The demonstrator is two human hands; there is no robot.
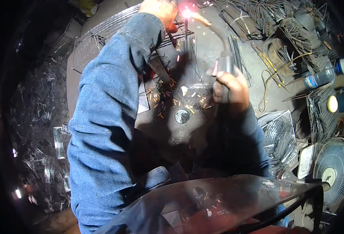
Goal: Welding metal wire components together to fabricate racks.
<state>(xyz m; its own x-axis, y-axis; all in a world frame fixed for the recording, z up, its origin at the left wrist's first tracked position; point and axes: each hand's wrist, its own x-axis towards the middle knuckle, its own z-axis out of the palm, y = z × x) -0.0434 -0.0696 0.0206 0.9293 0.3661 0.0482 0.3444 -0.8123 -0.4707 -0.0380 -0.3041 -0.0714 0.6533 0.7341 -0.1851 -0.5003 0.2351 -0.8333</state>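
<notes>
Right grip [232,89], bare-handed, is wrapped round the handle of a welding torch [225,62]; the torch's neck bends up toward a white glare [186,13]. Left grip [159,9], also bare, is just left of the glare, beside a wire rack [115,28]; exact contact cannot be determined. Worktop [209,41] carries loose thin rods [193,64] and scattered short copper-coloured pieces [175,102]. Bundled metal rods [263,15] are piled at upper right. Below these, a clear bottle [321,80] and a fan [330,173] are noted. Tinted visor [211,202] crosses the lower foreground

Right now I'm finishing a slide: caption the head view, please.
Torch in the right hand, bright arc burning, left hand close by.
</notes>
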